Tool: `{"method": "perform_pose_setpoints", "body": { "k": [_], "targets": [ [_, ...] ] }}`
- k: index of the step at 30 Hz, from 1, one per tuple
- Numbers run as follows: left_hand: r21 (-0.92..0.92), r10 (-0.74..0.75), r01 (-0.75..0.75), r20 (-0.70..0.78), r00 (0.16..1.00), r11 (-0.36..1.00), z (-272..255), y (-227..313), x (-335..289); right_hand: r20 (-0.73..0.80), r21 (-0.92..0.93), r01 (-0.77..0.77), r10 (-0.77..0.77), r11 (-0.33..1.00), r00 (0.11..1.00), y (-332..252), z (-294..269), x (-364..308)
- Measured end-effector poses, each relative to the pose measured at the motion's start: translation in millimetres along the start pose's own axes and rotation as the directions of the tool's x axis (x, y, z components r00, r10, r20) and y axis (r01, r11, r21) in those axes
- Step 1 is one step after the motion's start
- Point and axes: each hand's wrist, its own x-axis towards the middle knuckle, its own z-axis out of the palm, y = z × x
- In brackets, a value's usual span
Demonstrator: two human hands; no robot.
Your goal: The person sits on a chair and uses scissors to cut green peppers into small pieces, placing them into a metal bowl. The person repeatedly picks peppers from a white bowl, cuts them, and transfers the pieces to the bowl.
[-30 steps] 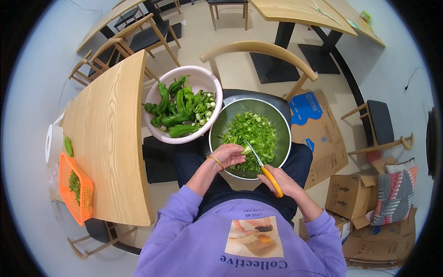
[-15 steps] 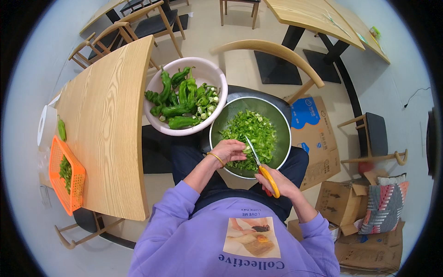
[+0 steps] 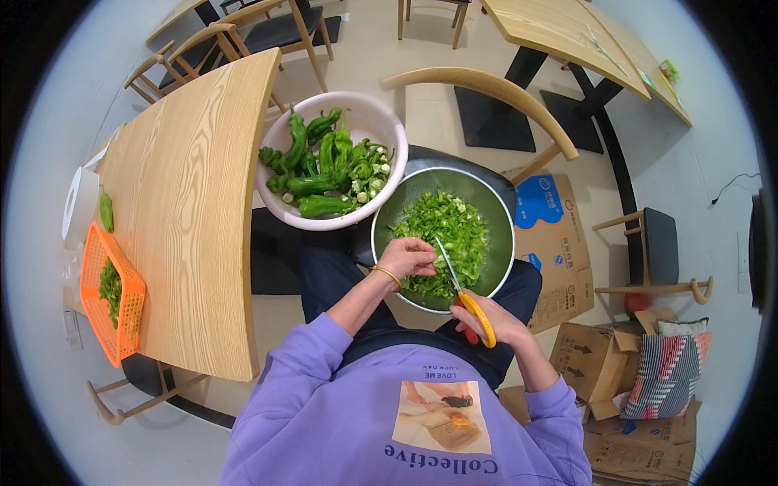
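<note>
**Green peppers being snipped over a steel bowl**

Green pepper pieces fill the steel bowl resting on the person's lap, and that is where the cutting happens.

At the far left, an orange plastic basket with a few greens in it sits on the edge of the wooden tabletop. Right of the tabletop, a pale pink bowl holds whole green peppers and cut stem ends, its rim just beside the steel bowl.

The left hand reaches into the steel bowl, its fingers curled around a pepper piece against the blades. The right hand is clenched through the yellow handles of the scissors, whose blades point up into the chopped greens. Flattened cardboard boxes lie on the floor further right.
</note>
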Motion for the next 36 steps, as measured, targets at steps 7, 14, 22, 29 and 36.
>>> {"method": "perform_pose_setpoints", "body": {
  "k": [7, 14, 22, 29, 36],
  "targets": [
    [-0.058, -0.030, 0.030, -0.002, 1.000, 0.998, -6.4, -1.6, 1.0, -0.078, -0.032, -0.002, 0.000, 0.999, 0.997, 1.9, 8.7, 1.3],
    [-0.024, 0.091, -0.092, -0.058, 0.994, 0.995, -5.6, -5.8, 4.7, 0.033, 0.101, -0.041, 0.038, 0.994, 0.999, 11.1, 2.7, 0.6],
    [-0.008, 0.120, -0.120, -0.045, 0.992, 0.993, 1.2, -11.1, 4.6, 0.023, 0.018, -0.054, 0.053, 0.998, 0.998, 0.3, 3.2, 3.1],
    [-0.142, 0.054, -0.056, -0.017, 0.998, 0.988, -3.7, -11.9, 4.5, -0.039, 0.023, -0.062, 0.063, 0.998, 0.997, -2.6, 9.3, 1.3],
    [-0.001, 0.123, -0.123, -0.079, 0.989, 0.992, -4.3, -8.8, 6.1, -0.068, 0.037, 0.019, -0.016, 0.999, 0.998, 4.7, 8.6, 1.0]
  ]
}}
